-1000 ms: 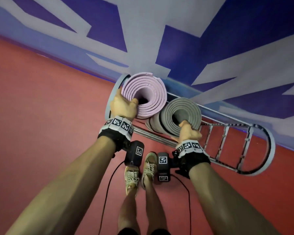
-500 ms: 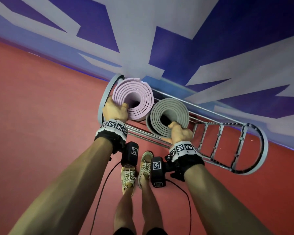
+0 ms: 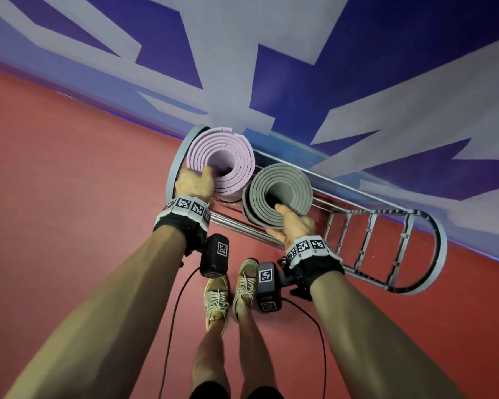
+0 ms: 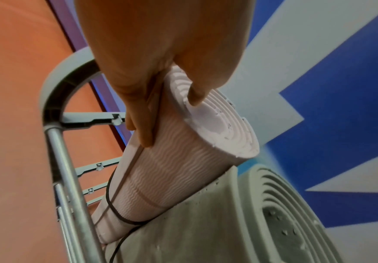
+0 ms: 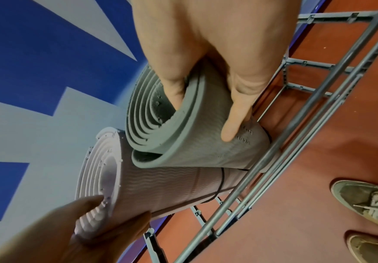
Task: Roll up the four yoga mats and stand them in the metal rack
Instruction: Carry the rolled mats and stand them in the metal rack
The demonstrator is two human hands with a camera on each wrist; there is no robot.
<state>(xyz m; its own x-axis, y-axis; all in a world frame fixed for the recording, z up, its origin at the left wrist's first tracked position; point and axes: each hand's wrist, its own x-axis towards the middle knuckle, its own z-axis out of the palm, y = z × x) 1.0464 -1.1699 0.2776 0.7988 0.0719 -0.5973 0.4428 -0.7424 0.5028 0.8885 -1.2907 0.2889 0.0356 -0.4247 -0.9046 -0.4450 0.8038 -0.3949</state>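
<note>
Left hand pinches the top rim of the rolled pink foam mat, thumb in the bore, fingers outside. Right hand likewise clamps the rolled grey foam mat. Both mats stand below the grips inside the grey metal rack, touching. Best lowered vertically and released only once seated.
</note>
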